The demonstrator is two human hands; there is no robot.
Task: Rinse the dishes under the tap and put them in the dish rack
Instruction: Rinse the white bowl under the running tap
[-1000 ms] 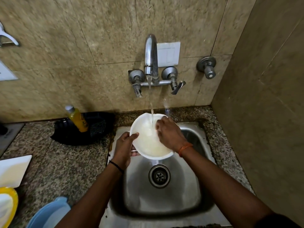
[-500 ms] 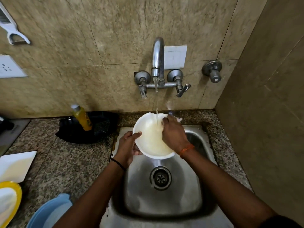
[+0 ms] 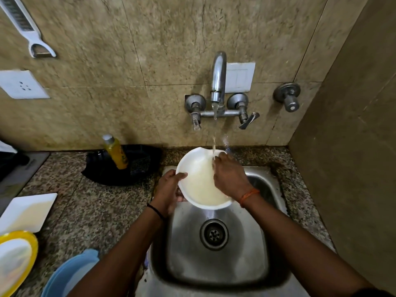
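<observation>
Granite counter [image 3: 90,211]: black tray [image 3: 139,168], white square plate [image 3: 25,213], yellow plate [image 3: 32,243], blue tub [image 3: 70,273]

You have one white bowl [image 3: 200,185], one square white plate [image 3: 25,211], one yellow-rimmed plate [image 3: 32,243], one yellow bottle [image 3: 115,152] and one blue tub [image 3: 70,269].

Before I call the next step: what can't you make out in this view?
- Dish rack: not in the head view.
- Right hand fingertips: blurred by the water, so rubbing or gripping the bowl rim is unclear.
- Yellow plate and blue tub: cut by the frame edges.
- Bowl's underside: hidden.
</observation>
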